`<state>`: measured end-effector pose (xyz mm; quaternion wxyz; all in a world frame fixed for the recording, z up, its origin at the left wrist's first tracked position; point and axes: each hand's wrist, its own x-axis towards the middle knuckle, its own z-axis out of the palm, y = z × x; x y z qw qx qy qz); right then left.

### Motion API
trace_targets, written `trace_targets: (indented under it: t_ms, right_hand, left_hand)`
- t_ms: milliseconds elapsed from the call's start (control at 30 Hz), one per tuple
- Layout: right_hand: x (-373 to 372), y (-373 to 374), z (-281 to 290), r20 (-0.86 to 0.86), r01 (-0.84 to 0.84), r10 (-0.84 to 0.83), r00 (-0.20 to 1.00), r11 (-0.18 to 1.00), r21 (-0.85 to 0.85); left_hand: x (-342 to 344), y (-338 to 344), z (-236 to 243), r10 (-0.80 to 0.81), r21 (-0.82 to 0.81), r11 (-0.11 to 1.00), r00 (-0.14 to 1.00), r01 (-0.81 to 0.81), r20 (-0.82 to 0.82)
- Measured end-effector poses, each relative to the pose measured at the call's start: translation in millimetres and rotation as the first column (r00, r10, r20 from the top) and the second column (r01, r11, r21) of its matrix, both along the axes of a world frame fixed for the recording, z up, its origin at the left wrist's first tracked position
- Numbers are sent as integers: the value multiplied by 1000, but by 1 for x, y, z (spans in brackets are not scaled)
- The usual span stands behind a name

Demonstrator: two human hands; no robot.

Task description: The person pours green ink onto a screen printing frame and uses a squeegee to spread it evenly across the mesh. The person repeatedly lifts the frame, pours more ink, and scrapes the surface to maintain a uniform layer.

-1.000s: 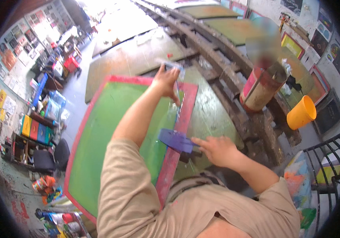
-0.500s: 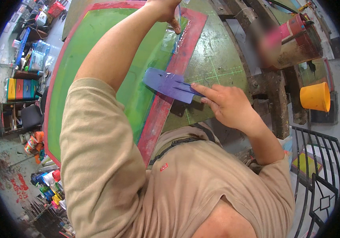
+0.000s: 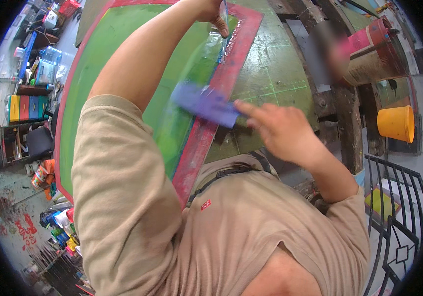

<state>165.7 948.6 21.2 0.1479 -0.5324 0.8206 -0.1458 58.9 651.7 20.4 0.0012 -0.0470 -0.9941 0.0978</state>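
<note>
Head view showed a blue-purple scraper (image 3: 204, 104), a bit blurry, over the green sheet (image 3: 132, 44) and its red edge (image 3: 201, 148). The right hand (image 3: 283, 128) was closed on its handle, one finger stretched along it. Up top, the left hand (image 3: 211, 12) was partly cut off, its thumb by some clear plastic (image 3: 216, 47); I can't tell how tight its grip was. To the right stood a yellow bucket (image 3: 395, 124).

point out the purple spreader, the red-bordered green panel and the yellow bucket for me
purple spreader (image 3: 204, 104): head view, on its broad blade, blurred
red-bordered green panel (image 3: 100, 56): head view, on its bare green face, left of the forearm
yellow bucket (image 3: 393, 124): head view, on its outer side wall
</note>
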Motion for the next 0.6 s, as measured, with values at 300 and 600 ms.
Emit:
trace_targets:
  t_ms: [300,600]
  right_hand:
    - [-35,16,-4,120,51,-38,992,993,-109]
    - [-55,25,4,157,68,-60,986,997,-48]
  left_hand:
    - [2,-6,1,-70,-10,998,996,69,-58]
    - [24,-5,17,19,-15,1000,963,-24,-268]
